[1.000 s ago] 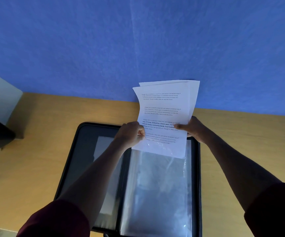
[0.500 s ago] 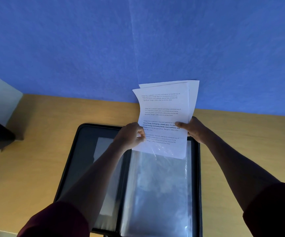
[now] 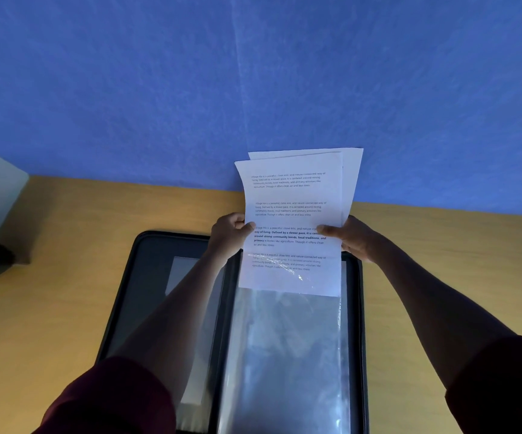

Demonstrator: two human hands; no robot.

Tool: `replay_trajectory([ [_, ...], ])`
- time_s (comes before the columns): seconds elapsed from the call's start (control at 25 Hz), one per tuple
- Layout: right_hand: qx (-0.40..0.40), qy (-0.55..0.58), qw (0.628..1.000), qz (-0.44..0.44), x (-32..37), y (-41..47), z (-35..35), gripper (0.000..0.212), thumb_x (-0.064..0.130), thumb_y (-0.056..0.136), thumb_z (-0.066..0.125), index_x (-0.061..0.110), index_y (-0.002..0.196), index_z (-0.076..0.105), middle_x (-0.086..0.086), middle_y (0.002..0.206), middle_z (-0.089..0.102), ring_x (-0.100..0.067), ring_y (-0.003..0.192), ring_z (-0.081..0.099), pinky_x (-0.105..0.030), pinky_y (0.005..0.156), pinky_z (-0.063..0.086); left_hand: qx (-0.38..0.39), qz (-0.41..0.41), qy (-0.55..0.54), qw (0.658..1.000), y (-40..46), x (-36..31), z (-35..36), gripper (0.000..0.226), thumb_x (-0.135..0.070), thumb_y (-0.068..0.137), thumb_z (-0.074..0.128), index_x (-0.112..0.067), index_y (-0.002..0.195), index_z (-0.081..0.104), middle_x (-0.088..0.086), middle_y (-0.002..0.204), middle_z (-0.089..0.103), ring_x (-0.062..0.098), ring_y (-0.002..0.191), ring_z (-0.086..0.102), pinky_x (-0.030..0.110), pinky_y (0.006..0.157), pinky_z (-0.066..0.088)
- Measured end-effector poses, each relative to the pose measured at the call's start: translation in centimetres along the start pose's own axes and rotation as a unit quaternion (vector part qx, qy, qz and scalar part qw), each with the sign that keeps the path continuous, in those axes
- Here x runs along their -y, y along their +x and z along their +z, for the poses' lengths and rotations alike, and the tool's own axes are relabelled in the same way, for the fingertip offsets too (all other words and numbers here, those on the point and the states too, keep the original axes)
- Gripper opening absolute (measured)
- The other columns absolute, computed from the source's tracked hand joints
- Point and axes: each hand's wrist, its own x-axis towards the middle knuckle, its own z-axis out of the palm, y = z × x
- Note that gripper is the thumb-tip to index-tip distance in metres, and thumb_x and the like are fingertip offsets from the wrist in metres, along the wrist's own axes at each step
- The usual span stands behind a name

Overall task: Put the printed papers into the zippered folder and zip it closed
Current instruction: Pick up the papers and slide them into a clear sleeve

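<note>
You are mid-insertion; your left hand (image 3: 230,234) and right hand (image 3: 348,238) pinch the printed papers (image 3: 294,214) by their side edges, lower end just inside a clear sleeve (image 3: 284,355) of the open zippered folder (image 3: 358,308); next, feed them down evenly, then zip.

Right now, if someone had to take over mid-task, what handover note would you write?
Left hand: pinches the left edge of the printed papers.
Right hand: grips their right edge.
Papers: held upright over the folder's far end, lower edge already under the clear sleeve, most of the sheets above it.
Zippered folder: lies open on the wooden table.
Done: folder opened, insertion begun.
Left: slide the papers fully in, fold the folder shut, zip it.
</note>
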Motion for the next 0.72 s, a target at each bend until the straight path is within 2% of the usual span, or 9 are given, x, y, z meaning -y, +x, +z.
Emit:
replay_trajectory([
  [0.16,0.002,0.016,1.000,-0.001,0.3,0.0,-0.1,0.055,0.027,0.073,0.079,0.023,0.125,0.063,-0.001,0.119,0.072,-0.024,0.112,0.067,-0.049,0.097,0.052,0.012,-0.017,-0.102,0.995,0.3,0.0,-0.2,0.006,-0.020,0.095,0.064,-0.016,0.091,0.064,0.004,0.092,0.073,0.014,0.076,0.065,0.030,0.068,0.050],
  [0.24,-0.006,0.023,1.000,-0.012,0.3,0.1,0.0,0.052,0.026,0.074,0.079,0.023,0.124,0.064,-0.001,0.119,0.072,-0.024,0.111,0.067,-0.051,0.099,0.051,0.044,-0.031,-0.118,0.992,0.1,-0.3,0.0,0.009,-0.020,0.099,0.058,-0.012,0.097,0.062,0.004,0.093,0.071,0.014,0.073,0.063,0.026,0.060,0.048],
  [0.32,-0.013,0.022,0.999,-0.020,0.3,0.3,0.1,0.051,0.025,0.077,0.080,0.021,0.125,0.063,-0.002,0.119,0.072,-0.025,0.112,0.067,-0.053,0.100,0.050,0.060,-0.043,-0.119,0.990,0.0,-0.6,0.1,0.017,-0.022,0.101,0.055,-0.007,0.108,0.060,0.005,0.098,0.070,0.016,0.079,0.064,0.026,0.060,0.049],
  [0.52,-0.035,0.039,0.997,-0.049,0.7,0.6,0.3,0.070,0.038,0.064,0.088,0.014,0.125,0.064,-0.006,0.122,0.071,-0.026,0.114,0.067,-0.053,0.100,0.050,0.057,-0.038,-0.126,0.990,0.2,-1.0,0.0,0.018,-0.020,0.101,0.054,-0.006,0.111,0.059,0.003,0.091,0.069,0.014,0.072,0.064,0.021,0.051,0.048],
  [0.6,-0.048,0.037,0.996,-0.062,0.7,0.7,0.4,0.077,0.043,0.058,0.089,0.014,0.124,0.065,-0.005,0.122,0.071,-0.025,0.114,0.066,-0.049,0.100,0.050,0.056,-0.037,-0.137,0.988,0.1,-1.2,-0.1,0.015,-0.019,0.101,0.056,-0.008,0.110,0.062,0.001,0.090,0.070,0.012,0.071,0.065,0.023,0.053,0.051],
  [0.72,-0.054,0.041,0.995,-0.076,0.7,1.0,0.3,0.068,0.039,0.064,0.087,0.014,0.124,0.065,-0.005,0.122,0.071,-0.023,0.114,0.066,-0.044,0.098,0.052,0.062,-0.023,-0.137,0.988,0.4,-1.1,-0.3,0.011,-0.018,0.100,0.058,-0.013,0.104,0.067,0.003,0.091,0.070,0.014,0.075,0.063,0.027,0.063,0.050],
])
